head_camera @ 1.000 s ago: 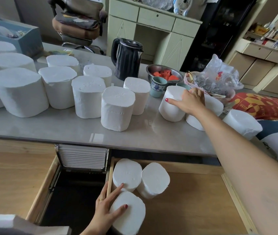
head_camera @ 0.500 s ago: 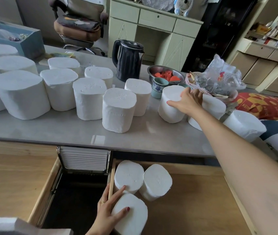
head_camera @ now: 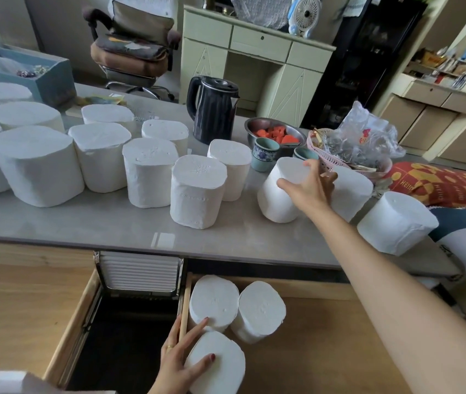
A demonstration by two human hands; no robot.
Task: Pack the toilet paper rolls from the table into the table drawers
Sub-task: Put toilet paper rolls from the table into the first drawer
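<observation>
Several white toilet paper rolls stand on the grey table point(head_camera: 112, 226). My right hand point(head_camera: 310, 186) grips one roll point(head_camera: 277, 194) near the table's right side, and that roll leans toward me. Two more rolls point(head_camera: 351, 191) point(head_camera: 396, 223) stand to its right. Below, the open wooden drawer point(head_camera: 325, 345) holds three rolls at its left end. My left hand point(head_camera: 180, 362) lies on the nearest drawer roll point(head_camera: 220, 365), fingers spread over its top and side. Behind it stand two upright rolls point(head_camera: 214, 301) point(head_camera: 260, 308).
A black kettle point(head_camera: 211, 109), a steel bowl of red fruit point(head_camera: 275, 132), two cups point(head_camera: 263, 153) and a pink basket with plastic bags point(head_camera: 348, 155) crowd the table's back right. A blue box point(head_camera: 47, 78) sits back left. Another open drawer point(head_camera: 21, 302) is at left.
My right hand has closed around the roll and tipped it toward me. My left hand stays on the front drawer roll. The camera has shifted slightly.
</observation>
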